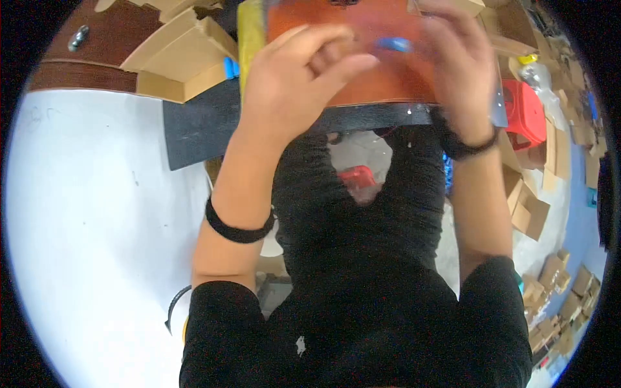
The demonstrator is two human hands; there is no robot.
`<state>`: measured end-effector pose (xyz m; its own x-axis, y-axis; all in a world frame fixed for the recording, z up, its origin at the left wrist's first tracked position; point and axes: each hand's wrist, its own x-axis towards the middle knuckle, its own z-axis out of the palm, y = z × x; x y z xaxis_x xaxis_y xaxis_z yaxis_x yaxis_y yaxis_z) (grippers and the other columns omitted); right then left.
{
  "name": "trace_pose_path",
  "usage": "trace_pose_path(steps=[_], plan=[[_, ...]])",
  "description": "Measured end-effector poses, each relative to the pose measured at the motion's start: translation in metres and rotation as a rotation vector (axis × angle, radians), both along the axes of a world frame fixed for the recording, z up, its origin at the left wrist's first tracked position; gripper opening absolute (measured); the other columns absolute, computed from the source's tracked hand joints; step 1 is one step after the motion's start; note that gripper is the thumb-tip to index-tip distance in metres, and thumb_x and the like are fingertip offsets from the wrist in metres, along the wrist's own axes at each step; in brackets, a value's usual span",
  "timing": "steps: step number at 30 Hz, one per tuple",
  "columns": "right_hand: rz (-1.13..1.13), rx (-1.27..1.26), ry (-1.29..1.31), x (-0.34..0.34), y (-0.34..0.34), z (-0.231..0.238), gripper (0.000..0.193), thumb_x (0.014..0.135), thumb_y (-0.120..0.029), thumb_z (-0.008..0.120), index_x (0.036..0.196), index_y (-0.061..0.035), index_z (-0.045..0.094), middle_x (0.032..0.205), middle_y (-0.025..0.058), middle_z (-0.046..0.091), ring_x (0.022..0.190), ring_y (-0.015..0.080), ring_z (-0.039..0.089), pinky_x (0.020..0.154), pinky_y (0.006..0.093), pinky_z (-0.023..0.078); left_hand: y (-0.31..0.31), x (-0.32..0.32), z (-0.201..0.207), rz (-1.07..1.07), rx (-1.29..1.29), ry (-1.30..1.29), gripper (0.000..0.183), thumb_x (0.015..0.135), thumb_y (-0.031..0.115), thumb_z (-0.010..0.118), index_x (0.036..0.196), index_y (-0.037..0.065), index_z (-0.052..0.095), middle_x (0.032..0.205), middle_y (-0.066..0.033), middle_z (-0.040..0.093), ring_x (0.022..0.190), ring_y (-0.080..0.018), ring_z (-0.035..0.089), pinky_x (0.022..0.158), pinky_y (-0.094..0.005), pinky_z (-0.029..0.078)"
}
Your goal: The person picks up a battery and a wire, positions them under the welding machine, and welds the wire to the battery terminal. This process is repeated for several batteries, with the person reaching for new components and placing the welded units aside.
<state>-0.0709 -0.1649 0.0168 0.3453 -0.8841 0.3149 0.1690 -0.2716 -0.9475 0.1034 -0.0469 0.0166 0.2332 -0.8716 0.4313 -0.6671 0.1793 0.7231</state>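
Note:
My left hand [294, 77] is over an orange-brown board or mat [369, 87], its fingers curled toward the thumb. Anything in that grip is too small or blurred to make out. Opposite it, my right hand [462, 71] is smeared by motion above the board's right part, so its fingers cannot be read. Between the two hands shows a small blue, roughly cylindrical thing [393, 43], also blurred. It is nearer the right fingers, but I cannot tell whether they hold it.
An open cardboard box [184, 55] stands left of the board, with blue cylinders [231, 68] at its edge. A yellow strip [251, 35] borders the board. A black surface [194, 126] runs below. To the right are a red plastic stool [525, 113] and several cartons [530, 210].

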Motion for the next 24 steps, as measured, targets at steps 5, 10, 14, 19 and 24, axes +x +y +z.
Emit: trace_pose_path(steps=[5,10,14,19,24], plan=[[0.003,-0.080,-0.058,-0.128,0.000,0.002,0.018,0.093,-0.009,0.057,0.109,-0.0008,0.060,0.087,0.0005,0.060,0.072,0.0070,0.050,0.067,0.0225,0.042,0.056,0.107,-0.049,0.589,0.045,0.071,0.028,0.091,0.027,0.063,0.097,0.000,0.068,0.082,-0.0129,0.068,0.072,-0.0182,0.063,0.069,-0.0318,0.049],[-0.367,-0.451,0.773,-0.239,-0.011,-0.084,0.015,0.091,-0.009,0.058,0.104,-0.0030,0.063,0.097,0.0041,0.065,0.088,0.0113,0.059,0.076,0.0268,0.048,0.045,0.177,-0.082,0.410,0.517,-0.312,0.036,0.087,0.018,0.061,0.118,0.000,0.058,0.112,-0.0232,0.063,0.106,-0.0366,0.060,0.090,-0.0420,0.046],[-0.466,-0.102,1.095,-0.309,-0.011,-0.168,0.030,0.086,-0.016,0.062,0.110,0.0016,0.058,0.100,0.0216,0.064,0.095,0.0318,0.063,0.084,0.0397,0.049,0.028,0.201,-0.107,0.359,0.407,-0.186,0.037,0.083,0.007,0.061,0.118,-0.002,0.057,0.107,-0.0212,0.065,0.102,-0.0332,0.062,0.088,-0.0396,0.047],[-0.457,-0.309,0.825,-0.229,-0.017,-0.095,0.022,0.085,-0.011,0.060,0.104,0.0014,0.061,0.099,0.0175,0.064,0.094,0.0323,0.062,0.085,0.0372,0.049,0.029,0.197,-0.115,0.378,0.328,-0.166,0.021,0.079,0.010,0.063,0.096,-0.002,0.059,0.080,-0.0112,0.060,0.070,-0.0222,0.059,0.063,-0.0338,0.046],[-0.339,-0.609,1.031,-0.148,-0.089,-0.085,0.017,0.085,-0.019,0.061,0.093,-0.0050,0.067,0.094,0.0156,0.062,0.090,0.0348,0.060,0.084,0.0421,0.049,0.032,0.187,-0.109,0.548,0.501,0.032,0.016,0.085,0.016,0.062,0.086,0.001,0.059,0.063,-0.0040,0.054,0.052,-0.0131,0.049,0.047,-0.0296,0.038]])
